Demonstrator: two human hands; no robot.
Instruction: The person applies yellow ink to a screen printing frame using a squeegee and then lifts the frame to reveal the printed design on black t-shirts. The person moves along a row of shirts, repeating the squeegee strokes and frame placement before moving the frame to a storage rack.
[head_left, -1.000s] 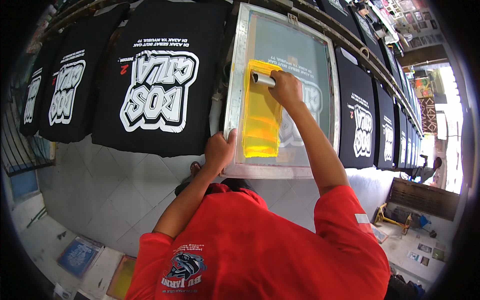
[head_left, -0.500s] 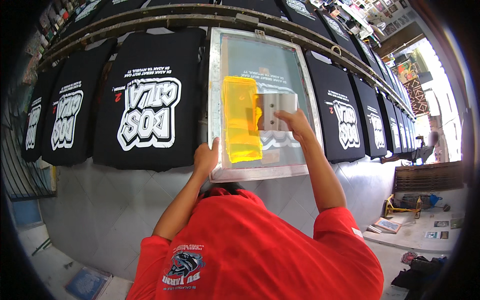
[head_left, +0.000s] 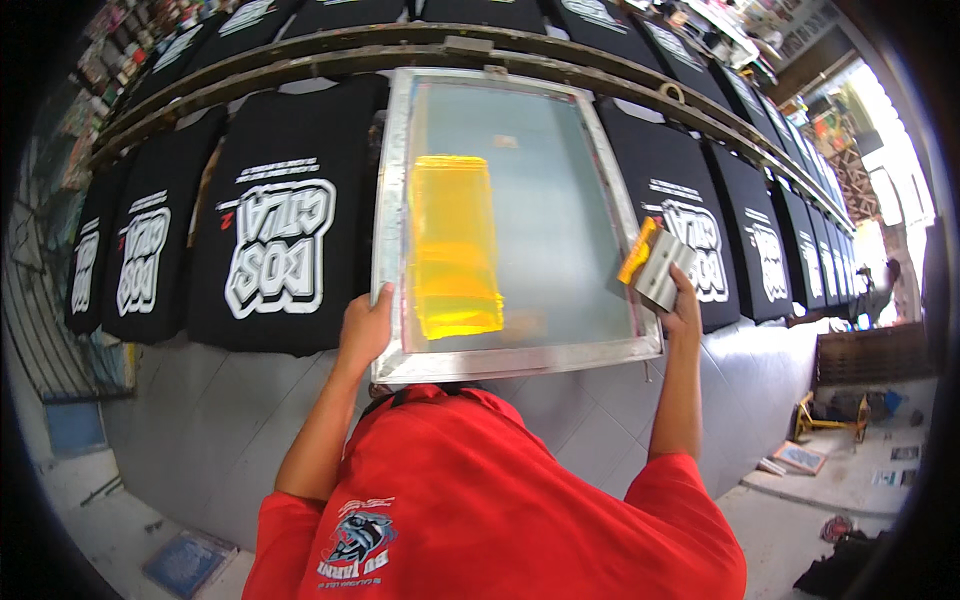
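A silver-rimmed printing screen stands in front of me, a wide band of yellow ink on the left of its mesh. My left hand is closed on the rim near its lower left corner. In my right hand is a squeegee with a metal handle, held tilted by the screen's right edge. Yellow ink coats its blade. Whether the right fingers also touch the rim is hidden. No print shows through the mesh.
Black T-shirts with white lettering lie in a row, one shirt left of the screen and another right of it. A long rail runs behind them, with more shirts beyond. Another person is at the far right.
The squeegee has left the mesh and moved right, past the screen's edge. The screen appears raised, and the print seen through it before no longer shows. My left hand stays on the rim.
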